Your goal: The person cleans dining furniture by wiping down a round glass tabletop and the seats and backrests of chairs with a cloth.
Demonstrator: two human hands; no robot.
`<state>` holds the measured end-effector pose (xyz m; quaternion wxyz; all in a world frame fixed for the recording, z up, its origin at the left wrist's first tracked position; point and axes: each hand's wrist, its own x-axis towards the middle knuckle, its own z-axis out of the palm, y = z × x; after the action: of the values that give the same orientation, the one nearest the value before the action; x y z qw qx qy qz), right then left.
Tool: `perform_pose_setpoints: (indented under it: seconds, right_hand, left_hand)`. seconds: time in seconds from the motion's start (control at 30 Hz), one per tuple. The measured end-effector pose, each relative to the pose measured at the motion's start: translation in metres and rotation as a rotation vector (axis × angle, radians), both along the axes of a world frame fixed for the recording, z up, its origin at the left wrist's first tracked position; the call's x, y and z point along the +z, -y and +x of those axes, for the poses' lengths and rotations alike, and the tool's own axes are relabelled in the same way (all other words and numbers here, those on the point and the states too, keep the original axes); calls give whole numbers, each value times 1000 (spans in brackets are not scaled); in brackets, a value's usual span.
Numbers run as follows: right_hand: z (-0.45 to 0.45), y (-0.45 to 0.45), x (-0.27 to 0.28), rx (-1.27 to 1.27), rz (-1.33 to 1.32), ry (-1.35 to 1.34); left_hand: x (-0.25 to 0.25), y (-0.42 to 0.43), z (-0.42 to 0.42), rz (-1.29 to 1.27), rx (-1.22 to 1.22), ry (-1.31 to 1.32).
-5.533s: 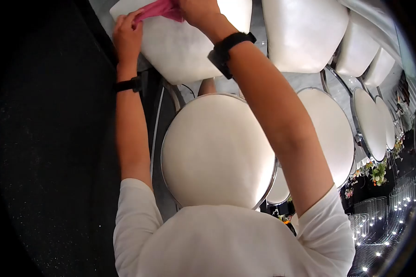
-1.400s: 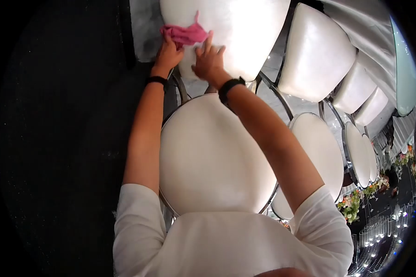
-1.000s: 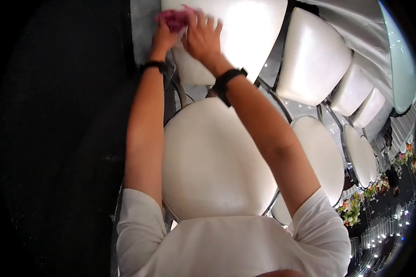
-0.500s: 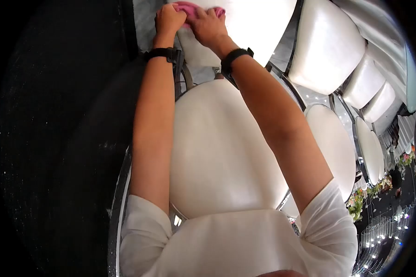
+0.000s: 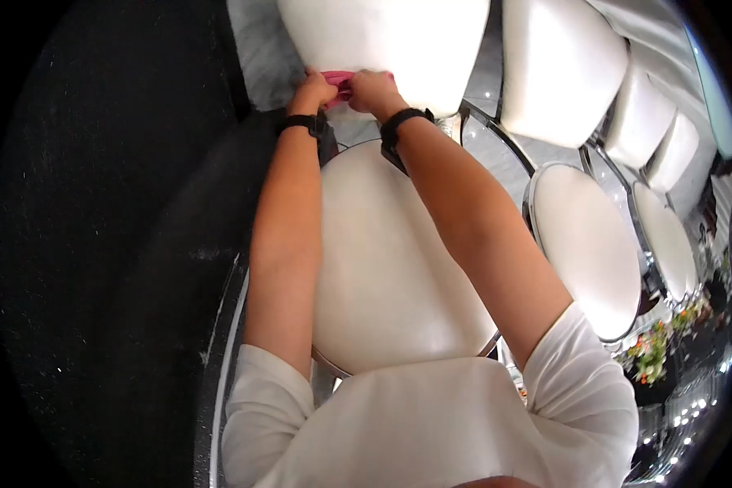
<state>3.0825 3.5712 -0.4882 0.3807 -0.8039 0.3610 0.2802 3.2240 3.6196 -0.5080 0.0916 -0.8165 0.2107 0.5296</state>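
Observation:
A bunched pink cloth [image 5: 338, 79] is held between my two hands at the near edge of a white chair seat [image 5: 382, 37]. My left hand [image 5: 313, 91] is closed on the cloth's left part. My right hand [image 5: 374, 91] grips its right part, with a bit of pink showing beyond the fingers. Both wrists carry black bands. Below my forearms lies the rounded white chair back [image 5: 394, 268], between my body and the seat.
A long black surface [image 5: 122, 244] runs along my left side. To the right stand more white chairs, with a seat [image 5: 561, 69] and an oval back [image 5: 590, 244]. Flowers [image 5: 649, 358] and small lights appear at the far right. Grey floor [image 5: 268, 61] shows at the upper left.
Both hands, still holding the pink cloth, have come lower in the view, from the top of the picture to the near edge of the seat. The camera view has shifted slightly.

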Motion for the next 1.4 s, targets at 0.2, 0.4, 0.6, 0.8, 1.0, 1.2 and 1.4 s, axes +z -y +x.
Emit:
perform_pose_setpoints:
  seconds: [0.2,0.4,0.6,0.8,1.0,1.2,1.4]
  right_hand:
    - [10,11,-13,-347,393,-57]
    - [15,19,-17,-246,224,88]
    - [24,-5,4,-37,284,-218]
    - [13,-14,37,112,402,-345]
    - [4,59,14,-45,-85,48]
    - [13,153,63,94,-165,35]
    - [32,132,3,-4,-448,141]
  left_hand:
    - [38,46,15,-397,-526,344]
    - [21,39,25,-463,-357,-29]
    - [-17,-5,37,-116,-410,-401]
    - [39,-7,13,88,-421,-538]
    - [-5,47,53,-369,-156,-585]
    - [-26,87,22,-556,-311,197]
    - [-30,116,36,-272,-268,112]
